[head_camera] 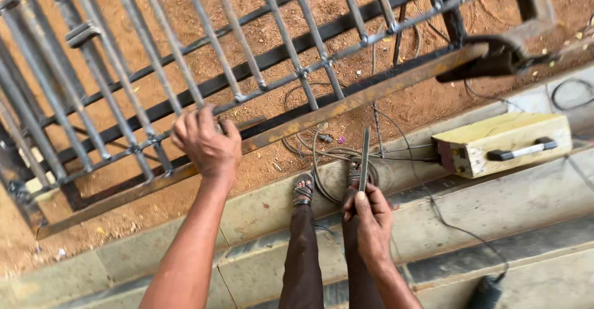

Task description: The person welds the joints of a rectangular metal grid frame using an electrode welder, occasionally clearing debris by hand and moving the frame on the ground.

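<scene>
At the far left, the grille (124, 92) of grey bars fills the upper part of the view, lying tilted over red dirt (408, 104). Its bars run from upper left down toward lower right, tied by crossbars, and a rusty flat frame (346, 101) bounds its near edge, rising from lower left to upper right.

The left hand (207, 142) is clamped on that near edge, fingers curled over the frame and the foot of a bar, arm stretched up from the bottom of the view. The grille therefore lies ahead of and above the hand, with its long edge running across the body.

Just right of centre, two sandalled feet (328, 185) stand on a stone ledge (266, 210), beside a loose coil of cable (322, 154) on the dirt.

The right hand (371, 222) is closed around the lower end of a thin flat strip (364, 151), probably metal. The strip stands nearly upright in the view, its long axis pointing away from the body toward the frame; its top end stops just short of the frame, slightly to the right of where the left hand grips. The two hands are well apart, the left one on the grille, the right one nearer the body.

Further right, a yellow box (501, 142) with a dark handle rests on the ledge, wires trailing from it. Above it, a dark clamp-like piece (495, 58) sits at the frame's right end.
</scene>
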